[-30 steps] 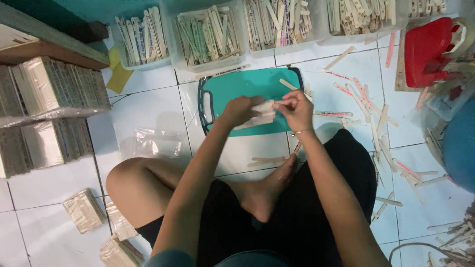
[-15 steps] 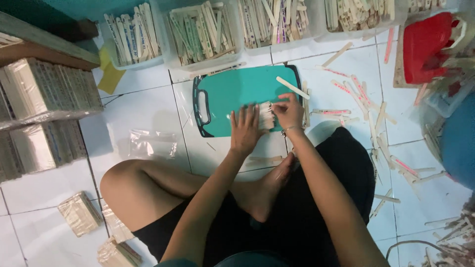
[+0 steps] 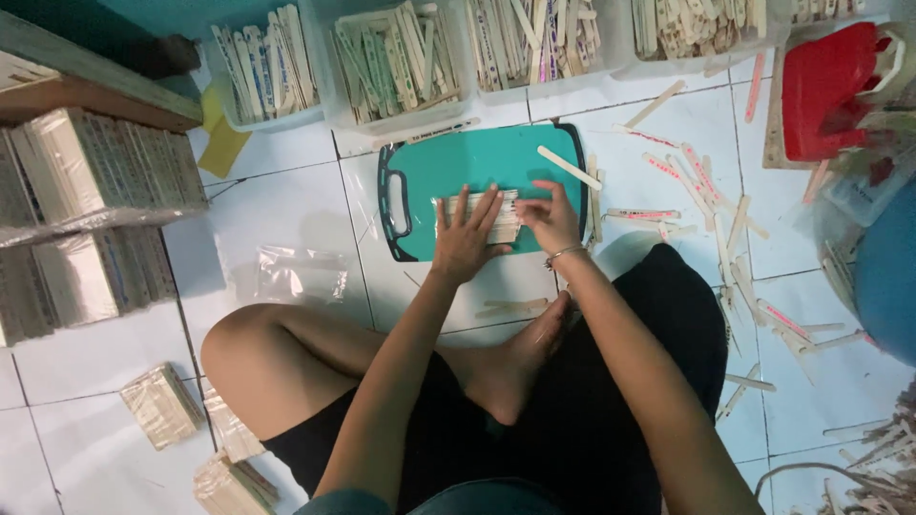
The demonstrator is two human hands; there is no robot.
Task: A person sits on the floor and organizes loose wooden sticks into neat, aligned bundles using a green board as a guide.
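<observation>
Both hands have dropped from mid-air onto the teal cutting board since a second ago, stick bundle now pressed down on it. Left to right: wrapped stacks of sticks on a shelf at 9 o'clock of the board; loose wrapped bundles on the white tile floor at 7 o'clock; empty clear plastic bag just left of the board. Left hand flat, fingers spread, palm down over the left half of the bundle of wooden sticks, not clenched. Bundle lies on the board's lower middle, between the two hands, touching both. Right hand at 3 o'clock of the bundle, fingers curled against its right end, bracelet on wrist. One loose stick on the board at 1 o'clock. Clear bins of sticks along 12 o'clock. Scattered sticks at 3 o'clock, red container at 2 o'clock.
</observation>
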